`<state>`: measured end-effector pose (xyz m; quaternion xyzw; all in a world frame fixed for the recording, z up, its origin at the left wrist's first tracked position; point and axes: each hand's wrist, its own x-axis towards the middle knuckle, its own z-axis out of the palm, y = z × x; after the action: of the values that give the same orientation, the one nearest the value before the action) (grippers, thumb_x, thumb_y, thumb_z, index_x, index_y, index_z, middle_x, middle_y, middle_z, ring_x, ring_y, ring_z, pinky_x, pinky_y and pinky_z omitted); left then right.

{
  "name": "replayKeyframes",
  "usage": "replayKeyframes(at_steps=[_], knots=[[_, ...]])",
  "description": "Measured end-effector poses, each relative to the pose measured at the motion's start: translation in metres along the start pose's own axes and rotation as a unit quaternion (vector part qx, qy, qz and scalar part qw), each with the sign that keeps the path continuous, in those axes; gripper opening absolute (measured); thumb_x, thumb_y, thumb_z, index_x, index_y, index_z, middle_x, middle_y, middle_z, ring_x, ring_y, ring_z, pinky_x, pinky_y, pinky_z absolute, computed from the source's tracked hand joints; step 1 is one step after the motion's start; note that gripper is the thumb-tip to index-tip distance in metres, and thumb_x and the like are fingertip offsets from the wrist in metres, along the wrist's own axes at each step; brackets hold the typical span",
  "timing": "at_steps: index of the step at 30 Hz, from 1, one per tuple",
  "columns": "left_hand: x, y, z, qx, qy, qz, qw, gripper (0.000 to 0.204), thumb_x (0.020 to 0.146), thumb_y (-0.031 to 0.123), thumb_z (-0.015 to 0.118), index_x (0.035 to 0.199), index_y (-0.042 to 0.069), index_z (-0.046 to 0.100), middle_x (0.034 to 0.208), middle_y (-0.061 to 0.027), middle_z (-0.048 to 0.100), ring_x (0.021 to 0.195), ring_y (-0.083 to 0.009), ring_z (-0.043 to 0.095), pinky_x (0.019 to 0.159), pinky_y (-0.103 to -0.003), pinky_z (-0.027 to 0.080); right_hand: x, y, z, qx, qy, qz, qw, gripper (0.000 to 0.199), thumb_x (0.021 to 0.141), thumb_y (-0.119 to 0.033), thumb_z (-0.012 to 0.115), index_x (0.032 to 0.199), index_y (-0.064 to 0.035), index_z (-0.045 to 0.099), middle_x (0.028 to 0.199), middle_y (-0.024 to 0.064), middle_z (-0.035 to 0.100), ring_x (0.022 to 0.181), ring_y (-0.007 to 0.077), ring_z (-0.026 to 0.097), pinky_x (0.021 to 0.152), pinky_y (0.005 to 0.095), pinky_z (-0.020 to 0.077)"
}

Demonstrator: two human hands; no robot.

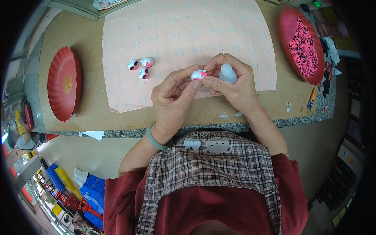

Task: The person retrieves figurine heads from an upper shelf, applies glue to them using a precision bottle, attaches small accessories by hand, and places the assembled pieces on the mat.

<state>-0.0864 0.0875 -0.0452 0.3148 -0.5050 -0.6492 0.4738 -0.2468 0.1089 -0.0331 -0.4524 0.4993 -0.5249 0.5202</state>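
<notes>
Between the fingertips of my left hand [172, 91] is a small white figurine [198, 75] with bright pink parts. My right hand [243, 91] grips a translucent squeeze bottle [228, 74] with a thin needle tip that points away from me. The thumb and a finger of that hand also come up against the figurine's right side. Both hands are raised over the near part of a pale pink patterned sheet [188, 35]. Left of them, three similar white figurines [144, 73] with pink and black parts rest close together on the sheet.
A red scalloped tray [74, 84] stands at the left of the brown tabletop [137, 122]. At the far right, another red tray [315, 79] holds a heap of small pink and black pieces [302, 49]. An orange tube [312, 98] lies near the table's right edge.
</notes>
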Motion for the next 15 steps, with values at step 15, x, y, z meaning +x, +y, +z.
replayKeyframes(at_steps=[15], knots=[[0.0019, -0.0018, -0.0038, -0.006, 0.0, -0.025, 1.0, 0.024, 0.084, -0.007, 0.058, 0.108, -0.008, 0.056, 0.108, -0.0163, 0.061, 0.098, -0.0173, 0.061, 0.086, -0.027, 0.05, 0.0006, 0.0007, 0.0016, -0.002, 0.01, 0.014, 1.0, 0.014, 0.076, 0.0, 0.069, 0.088, -0.0003, 0.061, 0.075, 0.0043, 0.061, 0.067, 0.008, 0.058, 0.052, 0.0208, 0.051]])
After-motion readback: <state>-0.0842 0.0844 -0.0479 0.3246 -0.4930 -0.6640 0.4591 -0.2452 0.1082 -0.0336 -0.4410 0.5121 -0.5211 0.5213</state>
